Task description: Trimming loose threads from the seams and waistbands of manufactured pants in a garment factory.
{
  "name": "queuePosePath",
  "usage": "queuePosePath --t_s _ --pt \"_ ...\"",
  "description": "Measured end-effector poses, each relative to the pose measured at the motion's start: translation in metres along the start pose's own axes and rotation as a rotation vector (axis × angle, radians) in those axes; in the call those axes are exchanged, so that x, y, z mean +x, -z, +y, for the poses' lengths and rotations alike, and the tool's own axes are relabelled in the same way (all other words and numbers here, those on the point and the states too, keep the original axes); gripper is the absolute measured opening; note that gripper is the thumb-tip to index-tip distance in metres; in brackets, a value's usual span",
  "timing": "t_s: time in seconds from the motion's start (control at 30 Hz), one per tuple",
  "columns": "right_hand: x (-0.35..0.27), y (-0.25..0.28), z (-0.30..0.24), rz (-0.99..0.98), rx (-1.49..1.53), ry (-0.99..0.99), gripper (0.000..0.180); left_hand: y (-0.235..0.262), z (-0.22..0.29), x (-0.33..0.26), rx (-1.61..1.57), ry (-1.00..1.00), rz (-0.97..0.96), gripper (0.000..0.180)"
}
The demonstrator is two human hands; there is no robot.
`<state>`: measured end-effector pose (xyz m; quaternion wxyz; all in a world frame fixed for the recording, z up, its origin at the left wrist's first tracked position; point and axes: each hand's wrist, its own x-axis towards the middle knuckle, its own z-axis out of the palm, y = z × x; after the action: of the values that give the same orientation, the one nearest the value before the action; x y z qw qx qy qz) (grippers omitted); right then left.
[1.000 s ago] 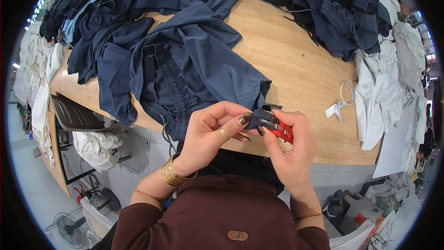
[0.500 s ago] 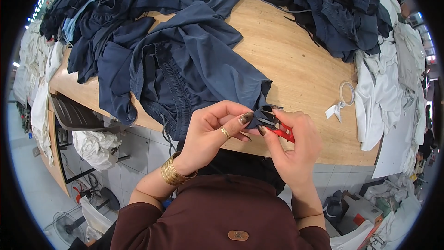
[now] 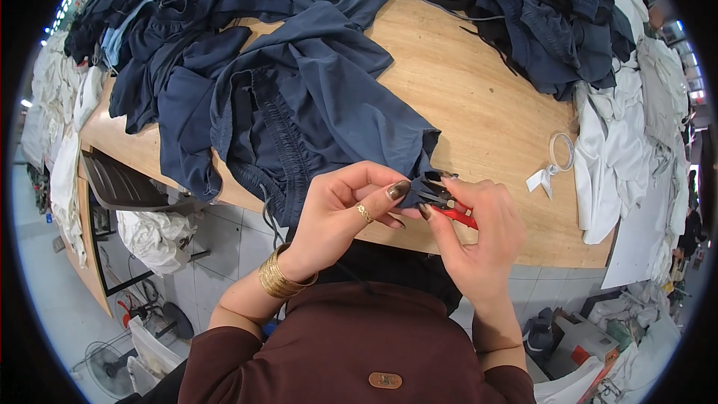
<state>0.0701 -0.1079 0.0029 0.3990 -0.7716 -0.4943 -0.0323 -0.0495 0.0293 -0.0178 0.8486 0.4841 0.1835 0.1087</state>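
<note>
Navy shorts (image 3: 329, 105) with a gathered elastic waistband lie across the table's near edge. My left hand (image 3: 355, 206) pinches the hem corner of one leg between thumb and fingers. Red-handled thread snips (image 3: 460, 215) are in my right hand (image 3: 482, 232), gripped between thumb and fingers. Their metal blades point left, right at the pinched hem, by my left fingertips. Whether the blades touch a thread is too small to tell. A drawstring hangs from the waistband beside my left wrist.
Piles of navy garments cover the wooden table (image 3: 479, 105) at the far left and far right (image 3: 553, 22). A roll of clear tape (image 3: 561, 151) lies at the right, near white cloth (image 3: 609, 157). A dark chair (image 3: 123, 183) stands at the left.
The snips' handles are squeezed a little closer together and my right hand has shifted very slightly. The shorts and my left hand stay almost where they were.
</note>
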Motion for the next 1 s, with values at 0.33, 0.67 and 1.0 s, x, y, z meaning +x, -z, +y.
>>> queuePosePath --t_s 0.33,0.67,1.0 --pt "-0.002 -0.001 -0.002 -0.023 0.155 -0.138 0.032 -0.006 0.000 -0.001 -0.003 0.003 0.070 0.018" --pt "-0.003 -0.004 -0.005 0.090 0.148 -0.031 0.024 -0.007 -0.001 -0.003 -0.006 -0.013 0.004 0.018" --pt "0.001 -0.005 0.002 0.036 -0.103 0.244 0.027 -0.012 -0.011 -0.004 0.237 -0.161 0.109 0.014"
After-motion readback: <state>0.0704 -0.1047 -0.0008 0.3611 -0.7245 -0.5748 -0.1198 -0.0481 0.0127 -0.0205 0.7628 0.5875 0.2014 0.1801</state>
